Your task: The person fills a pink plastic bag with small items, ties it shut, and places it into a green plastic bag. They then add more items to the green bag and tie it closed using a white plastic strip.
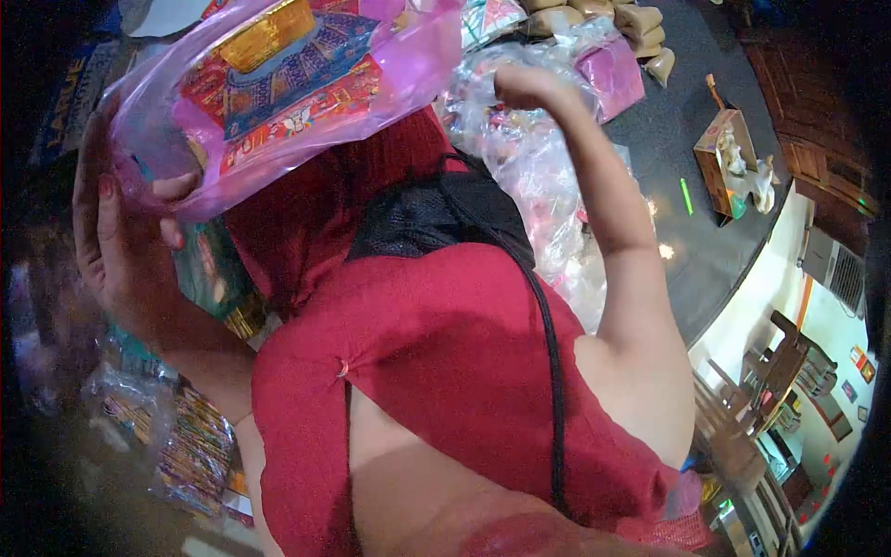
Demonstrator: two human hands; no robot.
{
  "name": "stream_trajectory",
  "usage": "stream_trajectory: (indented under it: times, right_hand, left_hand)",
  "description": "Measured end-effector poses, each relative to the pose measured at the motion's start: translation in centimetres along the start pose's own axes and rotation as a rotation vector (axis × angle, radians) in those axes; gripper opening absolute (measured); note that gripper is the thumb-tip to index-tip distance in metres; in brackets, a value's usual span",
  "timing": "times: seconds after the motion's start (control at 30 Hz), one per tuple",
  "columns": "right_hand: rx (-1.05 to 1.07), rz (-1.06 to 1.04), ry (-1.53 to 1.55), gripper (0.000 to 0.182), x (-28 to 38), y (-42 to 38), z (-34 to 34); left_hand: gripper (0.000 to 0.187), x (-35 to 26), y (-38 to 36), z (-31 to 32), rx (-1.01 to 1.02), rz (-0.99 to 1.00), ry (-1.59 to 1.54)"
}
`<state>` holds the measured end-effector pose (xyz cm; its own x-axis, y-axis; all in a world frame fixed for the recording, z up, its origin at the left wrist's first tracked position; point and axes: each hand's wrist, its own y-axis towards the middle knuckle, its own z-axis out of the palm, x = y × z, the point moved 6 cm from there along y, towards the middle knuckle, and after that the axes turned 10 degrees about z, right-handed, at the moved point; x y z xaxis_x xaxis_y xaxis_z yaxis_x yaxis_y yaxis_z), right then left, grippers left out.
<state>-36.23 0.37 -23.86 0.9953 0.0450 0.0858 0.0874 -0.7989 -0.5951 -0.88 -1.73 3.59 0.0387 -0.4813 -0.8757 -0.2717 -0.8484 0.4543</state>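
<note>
My left hand point(130, 223) grips the lower left edge of a translucent pink plastic bag point(399, 102), thumb and fingers around the film. Inside the bag lie a gold packet point(266, 35), a dark blue patterned sheet point(306, 88) and red printed paper point(311, 121). The bag is tilted above my lap. To its right, my right hand point(534, 88) is raised with curled fingers, apart from the bag. What it holds, if anything, is hidden. Below that hand is a heap of clear plastic packets point(538, 176).
Tan filled bags point(640, 28) and a pink packet point(610, 76) lie at the top right. An open cardboard box point(722, 153) and a green stick point(686, 196) are on the dark floor. Bundled thin sticks in plastic point(195, 441) lie lower left. Wooden furniture point(789, 371) stands at right.
</note>
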Motion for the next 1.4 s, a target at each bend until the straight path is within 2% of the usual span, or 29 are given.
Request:
stream_trajectory:
  times: [0.03, 0.1, 0.13, 0.2, 0.23, 0.3, 0.4, 0.47, 0.6, 0.67, 0.73, 0.8, 0.87, 0.93, 1.0, 1.07, 1.13, 1.2, 1.23, 1.27, 1.3, 1.33, 1.4]
  right_hand:
    - [0.266, 0.138, -0.078, 0.014, -5.9, 8.4, 11.2]
    - [0.15, 0.299, 0.025, 0.027, -5.3, 7.3, 10.3]
    - [0.15, 0.284, 0.019, 0.027, -6.0, 8.6, 12.8]
    - [-0.281, 0.472, 0.209, 0.043, -10.0, 11.6, 17.3]
    - [-0.288, 0.451, 0.206, 0.043, -9.7, 11.9, 16.9]
    - [-0.112, 0.617, 0.264, 0.055, -9.4, 11.2, 17.2]
    - [-0.157, 0.554, 0.22, 0.054, -9.6, 11.8, 19.7]
    - [-0.199, 0.571, 0.448, 0.047, -7.7, 7.7, 16.4]
    - [-0.184, 0.686, 0.536, 0.041, -9.0, 7.2, 16.3]
    - [-0.191, 0.505, 0.324, 0.035, -9.2, 8.1, 15.4]
    - [-0.13, 0.552, 0.332, 0.035, -8.6, 4.2, 11.5]
    - [-0.141, 0.402, 0.346, 0.031, -6.6, 0.4, 7.3]
    - [-0.199, 0.323, 0.572, 0.039, -6.9, -3.9, 5.0]
    - [-0.345, 0.237, 0.707, 0.048, -6.2, -10.1, 0.4]
    - [-0.075, 0.34, 1.024, 0.053, -8.0, -14.1, 0.6]
    - [-0.25, 0.289, 1.15, 0.056, -7.2, -19.1, -3.6]
    - [-0.716, 0.238, 1.066, 0.055, -4.2, -23.5, -9.4]
    - [-0.861, 0.037, 1.115, 0.055, -3.3, -25.2, -12.2]
    - [-0.928, -0.098, 1.152, 0.053, -2.0, -25.1, -13.8]
    - [-0.924, -0.13, 0.633, 0.045, 0.3, -25.7, -16.4]
    - [-1.038, -0.12, -0.046, 0.038, 2.7, -26.5, -18.4]
    - [-1.188, -0.188, -0.511, 0.031, 4.7, -27.4, -20.1]
    - [-1.19, -0.192, -0.251, 0.038, 6.7, -25.1, -21.2]
  left_hand:
    - [0.039, 0.0, 0.0, 0.1, -0.079, -0.023, 0.046]
    - [0.04, 0.1, -0.1, -0.3, -0.172, -0.045, 0.101]
    - [0.04, -0.1, 0.1, -0.1, -0.099, 0.001, 0.08]
    - [0.041, -1.0, 0.2, 0.2, -0.037, 0.05, 0.076]
    - [0.042, -1.1, -0.2, 0.3, -0.1, -0.087, 0.115]
    - [0.044, -0.6, -0.2, -0.4, -0.083, -0.097, 0.119]
    - [0.043, -0.2, -0.3, -0.4, -0.148, -0.093, 0.141]
    - [0.042, -0.9, 0.1, 0.3, -0.103, -0.103, 0.172]
    - [0.041, -0.3, 0.1, -0.2, -0.105, -0.136, 0.084]
    - [0.041, -0.3, 0.1, -0.2, -0.08, -0.118, 0.038]
    - [0.043, -0.1, 0.1, -0.4, -0.089, -0.113, 0.042]
    - [0.045, 0.1, 0.2, -0.7, -0.105, -0.109, 0.039]
    - [0.048, 0.2, 0.3, -0.9, -0.111, -0.1, 0.026]
    - [0.05, 0.5, 0.3, -0.7, -0.097, -0.1, 0.006]
    - [0.053, 0.9, 0.6, -0.5, -0.094, -0.109, -0.031]
    - [0.056, 1.1, 0.5, -0.2, -0.099, -0.117, -0.066]
    - [0.059, 1.2, 0.3, 0.1, -0.118, -0.129, -0.098]
    - [0.064, 0.7, 0.1, -0.8, -0.122, -0.125, -0.007]
    - [0.065, 0.1, 0.1, -0.2, -0.039, -0.117, -0.027]
    - [0.066, -0.3, 0.1, 0.5, 0.05, -0.113, -0.05]
    - [0.065, 0.0, 0.1, 0.2, 0.021, -0.108, -0.065]
    - [0.064, 0.4, 0.2, -0.1, -0.008, -0.102, -0.08]
    - [0.061, 2.1, 0.1, -1.1, 0.082, -0.221, -0.125]
